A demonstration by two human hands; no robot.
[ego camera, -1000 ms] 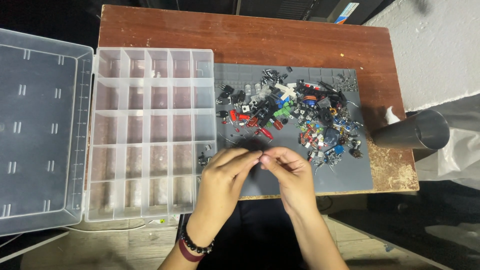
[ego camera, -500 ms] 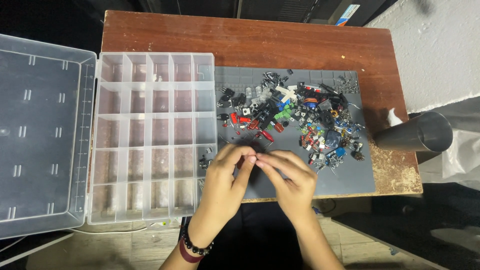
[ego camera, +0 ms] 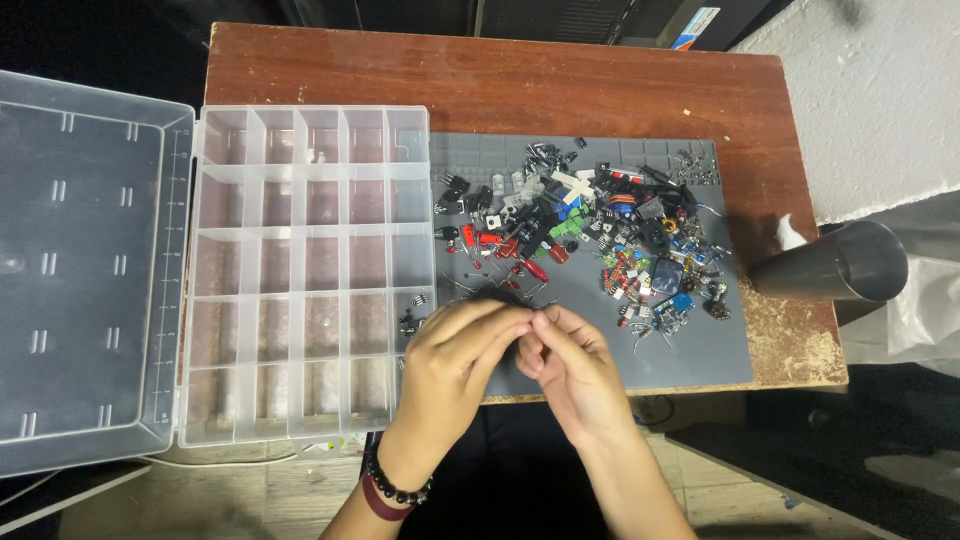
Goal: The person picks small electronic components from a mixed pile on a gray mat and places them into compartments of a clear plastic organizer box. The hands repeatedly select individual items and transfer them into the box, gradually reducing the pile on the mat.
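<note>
Pinching something tiny between our fingertips, we cannot make out what it is; it sits hidden where the left hand [ego camera: 450, 355] and right hand [ego camera: 568, 365] meet, over the near edge of the grey mat [ego camera: 700, 350]. Both sets of fingers are drawn together on it. To do this well, we judge, keep the hands low over the mat, between the parts pile [ego camera: 585, 235] and the organiser [ego camera: 312, 275].

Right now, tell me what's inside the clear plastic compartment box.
The clear plastic compartment box looks mostly empty; a few small dark components sit in one right-edge compartment. The left hand covers its lower right corner.
</note>
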